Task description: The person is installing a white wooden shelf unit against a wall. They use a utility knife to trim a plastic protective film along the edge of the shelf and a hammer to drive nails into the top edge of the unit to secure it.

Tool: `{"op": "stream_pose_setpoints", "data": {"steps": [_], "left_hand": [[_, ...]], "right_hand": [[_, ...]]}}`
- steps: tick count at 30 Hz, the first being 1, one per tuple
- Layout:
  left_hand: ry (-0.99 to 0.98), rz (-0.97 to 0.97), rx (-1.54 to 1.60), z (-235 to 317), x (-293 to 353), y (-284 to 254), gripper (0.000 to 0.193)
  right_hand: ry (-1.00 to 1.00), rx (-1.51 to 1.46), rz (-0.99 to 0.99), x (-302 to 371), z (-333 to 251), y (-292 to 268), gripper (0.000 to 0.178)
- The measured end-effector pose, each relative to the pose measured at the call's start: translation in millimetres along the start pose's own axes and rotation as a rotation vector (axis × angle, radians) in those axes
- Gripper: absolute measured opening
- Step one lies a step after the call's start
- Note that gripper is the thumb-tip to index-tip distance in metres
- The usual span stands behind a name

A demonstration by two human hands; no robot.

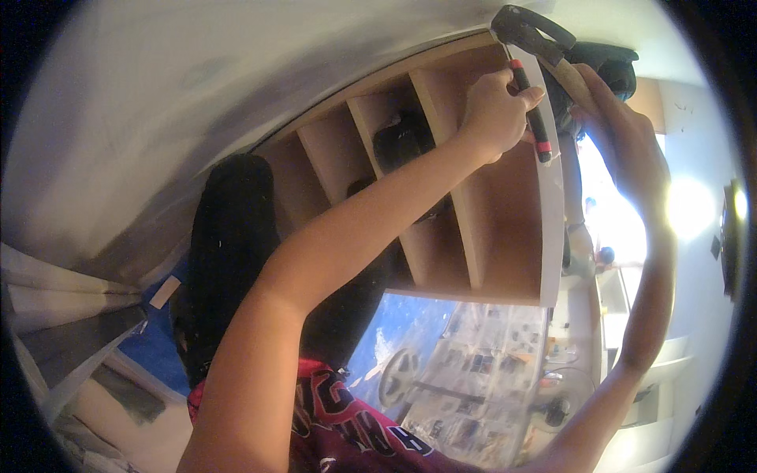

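My left hand is closed around the black and red handle of a screwdriver. The tool's thin metal shaft points up at the top end of a white-edged board on a wooden shelf unit. My right hand grips a hammer by its pale wooden handle. The dark hammer head is raised beside the tip of the screwdriver, close to the wall; whether the two touch I cannot tell.
Behind the unit runs a pale wall. My dark-trousered legs are bent against the shelves, and a black object sits in one compartment. Below lie blue sheeting and a littered translucent sheet. A black item is beyond my right hand.
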State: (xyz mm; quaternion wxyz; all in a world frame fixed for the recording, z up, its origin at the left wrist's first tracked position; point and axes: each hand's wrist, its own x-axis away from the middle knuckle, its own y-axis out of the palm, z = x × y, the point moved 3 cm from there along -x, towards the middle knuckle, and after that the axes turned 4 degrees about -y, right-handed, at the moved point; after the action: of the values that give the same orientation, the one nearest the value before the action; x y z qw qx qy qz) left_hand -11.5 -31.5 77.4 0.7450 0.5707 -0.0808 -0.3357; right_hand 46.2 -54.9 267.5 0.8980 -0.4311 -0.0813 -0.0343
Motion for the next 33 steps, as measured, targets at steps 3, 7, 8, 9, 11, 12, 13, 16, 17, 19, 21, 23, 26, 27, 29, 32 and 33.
{"op": "stream_pose_setpoints", "data": {"steps": [3,7,8,9,11,12,13,16,17,19,21,23,26,27,29,32,33], "left_hand": [[-0.003,0.023,0.05,-1,-2,0,0.035],[0.035,0.046,-0.004,-8,-8,-1,0.037],[0.034,0.053,-0.006,-7,-8,-1,0.037],[0.035,0.061,-0.008,-6,-7,-1,0.037],[0.044,0.085,-0.03,-12,-8,1,0.037],[0.059,0.104,-0.054,-16,-11,2,0.037],[0.075,0.127,-0.078,-15,-12,0,0.036],[0.088,0.118,-0.218,-17,-7,2,0.035],[0.113,0.12,-0.207,-17,-9,0,0.034],[0.16,0.114,-0.182,-15,-13,-2,0.032],[0.162,0.104,-0.114,-12,-13,-4,0.03],[0.159,0.082,-0.104,-17,-14,0,0.029],[0.172,0.069,-0.162,-21,-18,0,0.028],[0.172,0.068,-0.158,-21,-19,0,0.028],[0.181,0.085,-0.205,-19,-17,-2,0.028],[0.179,0.112,-0.259,-15,-12,-3,0.028],[0.157,0.108,-0.221,-14,-11,-3,0.028]], "right_hand": [[-0.047,0.005,0.052,-1,9,5,0.044],[0.051,-0.073,-0.068,-5,2,5,0.05],[0.036,-0.064,-0.039,-6,2,6,0.048],[0.021,-0.055,-0.009,-7,4,8,0.046],[-0.014,0.003,0.054,-4,11,11,0.045],[-0.039,0.052,0.094,-1,17,12,0.046],[-0.069,0.099,0.134,-1,22,14,0.047],[-0.044,0.11,0.212,8,28,10,0.049],[0.004,0.1,0.212,6,23,6,0.049],[0.257,0.054,0.101,9,11,-11,0.051],[0.259,0.114,0.188,12,14,-13,0.052],[0.279,0.13,0.197,19,25,-14,0.053],[0.279,0.126,0.184,20,23,-17,0.054],[0.271,0.124,0.176,19,21,-19,0.054],[0.252,0.128,0.157,16,17,-16,0.055],[0.267,0.128,0.117,15,10,-13,0.055],[0.257,0.127,0.099,14,10,-12,0.055]]}}
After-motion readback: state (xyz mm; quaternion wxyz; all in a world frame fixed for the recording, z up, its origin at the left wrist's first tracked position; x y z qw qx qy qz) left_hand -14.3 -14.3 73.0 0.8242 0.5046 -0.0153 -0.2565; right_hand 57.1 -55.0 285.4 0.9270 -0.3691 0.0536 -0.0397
